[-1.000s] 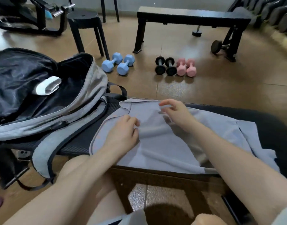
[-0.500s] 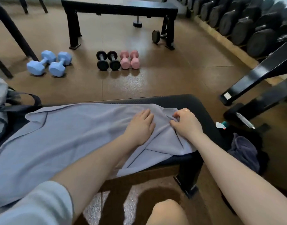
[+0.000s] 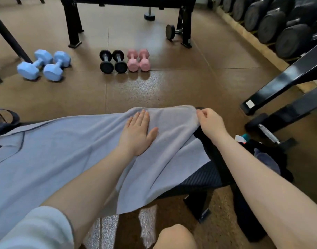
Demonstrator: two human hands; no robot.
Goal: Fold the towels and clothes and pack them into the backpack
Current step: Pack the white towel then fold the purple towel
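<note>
Two hands work one towel [image 3: 68,159], which lies spread along the bench [image 3: 204,180] with its near edge drooping toward my knee. Half a second ago my right hand [image 3: 210,123] was bunched on the crumpled end of the cloth and my left hand [image 3: 137,132] lay just beside it; now the right has drawn that end out, and its fingers [image 3: 201,113] pinch the far right corner of the towel, lifting it slightly. My left hand lies flat and released on the towel, just left of that corner, pinning the cloth. The wrinkles at this end are mostly gone, so I judge the towel is nearly laid out for its first fold; nothing is folded yet.

One strap loop [image 3: 6,119], probably the backpack's, shows off the towel's left end; the bag itself is out of view now, though it showed a second ago.

Beyond the towel on the floor: two blue dumbbells [image 3: 43,66], two black dumbbells [image 3: 113,62], two pink dumbbells [image 3: 138,60]. One dark cloth [image 3: 267,160] lies right of the bench.
</note>
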